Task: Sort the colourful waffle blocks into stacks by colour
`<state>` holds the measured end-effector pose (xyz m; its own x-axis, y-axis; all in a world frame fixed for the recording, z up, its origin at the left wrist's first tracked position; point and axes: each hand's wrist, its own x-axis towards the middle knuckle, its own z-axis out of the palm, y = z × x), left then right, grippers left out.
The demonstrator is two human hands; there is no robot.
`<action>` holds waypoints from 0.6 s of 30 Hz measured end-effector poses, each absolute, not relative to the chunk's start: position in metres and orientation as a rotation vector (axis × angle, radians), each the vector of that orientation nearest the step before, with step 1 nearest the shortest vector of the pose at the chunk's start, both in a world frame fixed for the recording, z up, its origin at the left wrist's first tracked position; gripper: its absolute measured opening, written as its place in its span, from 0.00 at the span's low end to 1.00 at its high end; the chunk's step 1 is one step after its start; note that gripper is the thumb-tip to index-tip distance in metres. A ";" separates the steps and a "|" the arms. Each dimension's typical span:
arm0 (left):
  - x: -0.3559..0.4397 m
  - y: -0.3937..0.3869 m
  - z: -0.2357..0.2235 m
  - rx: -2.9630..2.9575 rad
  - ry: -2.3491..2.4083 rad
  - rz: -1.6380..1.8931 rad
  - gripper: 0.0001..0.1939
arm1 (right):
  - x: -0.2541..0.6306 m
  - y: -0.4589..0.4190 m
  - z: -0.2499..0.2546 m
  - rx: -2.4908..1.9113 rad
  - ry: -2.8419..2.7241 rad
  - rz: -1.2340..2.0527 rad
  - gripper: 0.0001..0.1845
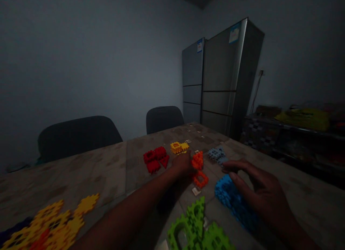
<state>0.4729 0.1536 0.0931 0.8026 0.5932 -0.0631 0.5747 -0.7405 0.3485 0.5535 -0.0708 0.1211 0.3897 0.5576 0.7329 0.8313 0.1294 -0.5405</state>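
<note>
Nearest on the patterned bench [107, 171] lie the green toothed plastic pieces [199, 225], and at left the amber-yellow toothed plastic pieces [56, 221], with something red on them. The right hand [258, 189] is above the bright blue toothed plastic pieces [231, 199]; its thumb and forefinger are apart, with tips close to the grey-blue plastic pieces [217, 154]. If they touch these, I cannot tell. The left hand [184, 163] reaches just beside the orange plastic pieces [198, 160]; its fingers are dark and partly hidden, so I cannot tell their state. To its left lie the red plastic pieces [155, 158], and just beyond it, the small yellow plastic pieces [177, 147].
</note>
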 end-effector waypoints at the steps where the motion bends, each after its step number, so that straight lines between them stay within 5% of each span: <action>1: 0.472 0.155 0.093 2.629 0.875 0.088 0.22 | 0.553 -0.071 0.122 -1.538 -1.288 -0.312 0.08; 10: 0.422 0.169 0.115 2.558 0.762 0.326 0.21 | 0.566 -0.067 0.112 -1.596 -1.281 -0.246 0.10; 18: 0.218 0.141 0.107 2.506 0.830 0.756 0.17 | 0.585 -0.045 0.086 -1.835 -1.348 -0.276 0.21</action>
<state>0.2181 0.1412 0.1073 0.6785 0.6366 0.3666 0.4243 -0.7469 0.5119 0.5852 -0.0450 0.0858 0.4017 0.6912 0.6007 0.8715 -0.0870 -0.4827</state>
